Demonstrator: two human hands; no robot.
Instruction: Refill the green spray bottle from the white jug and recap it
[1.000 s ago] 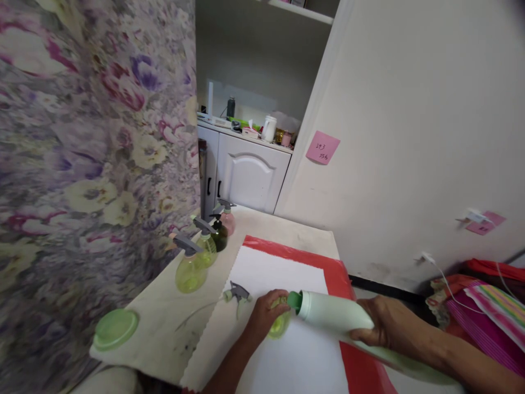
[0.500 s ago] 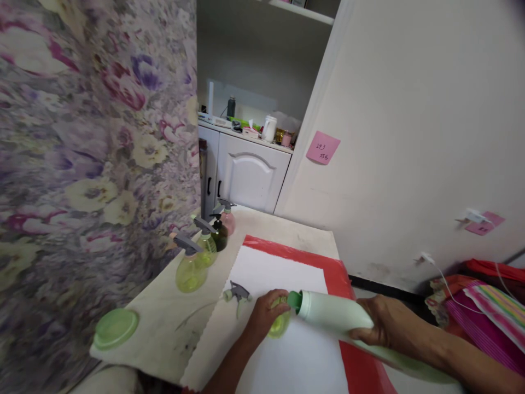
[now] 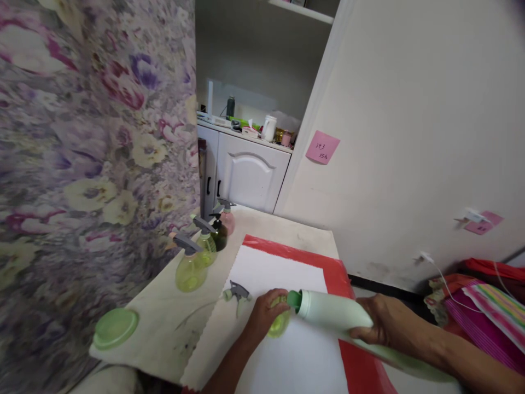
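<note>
My left hand [image 3: 266,311] is wrapped round the upper part of a small yellow-green spray bottle [image 3: 279,325] on the white sheet [image 3: 303,355]. Its grey spray head [image 3: 237,292] lies off, to the left of that hand. With my right hand [image 3: 379,323] I grip a large pale green bottle [image 3: 336,311], tipped nearly level. The green spout [image 3: 293,299] of the large bottle points left, at the small bottle's mouth. My fingers partly hide that mouth, and I cannot tell whether liquid is flowing.
Along the table's left side stand two yellow-green spray bottles [image 3: 191,272], a dark pump bottle [image 3: 220,235] and a pink spray bottle [image 3: 227,220]. A green lid [image 3: 116,327] lies at the near left corner. Red sheeting [image 3: 338,276] borders the white sheet; a wall [image 3: 394,164] rises behind.
</note>
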